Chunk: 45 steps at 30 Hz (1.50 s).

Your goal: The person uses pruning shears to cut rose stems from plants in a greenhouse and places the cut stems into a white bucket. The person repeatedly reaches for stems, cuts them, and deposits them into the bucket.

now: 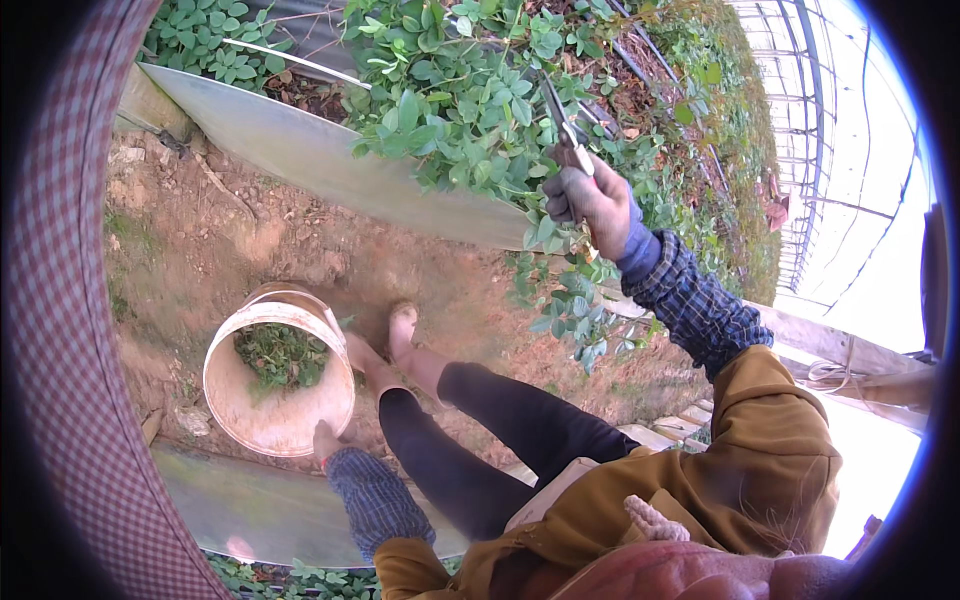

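In the head view, my right hand [589, 202], in a grey-fingered work glove, grips a pair of hand shears [566, 131] by the handles. The narrow metal blades point up among the leafy green plants [465, 97] of the raised bed. Low on the other side, my left hand [324, 441] is at the rim of a white plastic bucket [225, 390], its fingers partly hidden by the rim. Cut green leaves and stems [281, 356] lie inside the bucket, which is tilted and stained with soil.
A pale sheet edging [337, 172] borders the upper bed; another panel [285, 502] lines the lower side. Bare reddish soil [465, 277] runs between them, under my feet. Leafy stems [581, 315] overhang the path. A thin white rod [296, 64] crosses the bed. Greenhouse framing [810, 135] stands at right.
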Tool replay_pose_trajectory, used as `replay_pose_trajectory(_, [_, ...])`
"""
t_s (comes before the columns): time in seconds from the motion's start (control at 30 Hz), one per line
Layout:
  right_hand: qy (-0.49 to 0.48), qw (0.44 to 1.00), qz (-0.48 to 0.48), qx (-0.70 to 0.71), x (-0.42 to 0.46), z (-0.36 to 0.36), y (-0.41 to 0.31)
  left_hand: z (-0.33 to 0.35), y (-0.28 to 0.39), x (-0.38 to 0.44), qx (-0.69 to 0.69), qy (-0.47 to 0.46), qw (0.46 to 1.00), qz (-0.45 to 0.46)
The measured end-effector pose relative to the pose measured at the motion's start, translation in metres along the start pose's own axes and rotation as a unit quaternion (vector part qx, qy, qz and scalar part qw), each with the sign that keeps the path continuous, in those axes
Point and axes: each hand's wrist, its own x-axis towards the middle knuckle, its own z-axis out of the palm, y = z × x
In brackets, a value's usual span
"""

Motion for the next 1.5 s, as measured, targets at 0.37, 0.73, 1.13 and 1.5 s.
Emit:
replay_pose_trajectory(0.37, [0.154,0.965,0.181,0.109,0.172,-0.107,0.019,0.075,0.019,-0.096,0.014,0.089,0.995,0.038])
replay_pose_trajectory(0.73, [0.276,0.916,-0.043,-0.289,0.178,-0.113,0.035,0.031,0.016,-0.019,-0.075,0.074,0.994,0.029])
replay_pose_trajectory(1.13, [0.178,0.900,0.040,-0.395,0.166,-0.129,0.057,0.069,0.010,-0.076,0.001,0.061,0.997,0.056])
replay_pose_trajectory(1.5, [0.147,0.981,-0.050,-0.115,0.136,-0.144,0.067,0.074,0.036,-0.042,0.088,0.076,0.990,0.077])
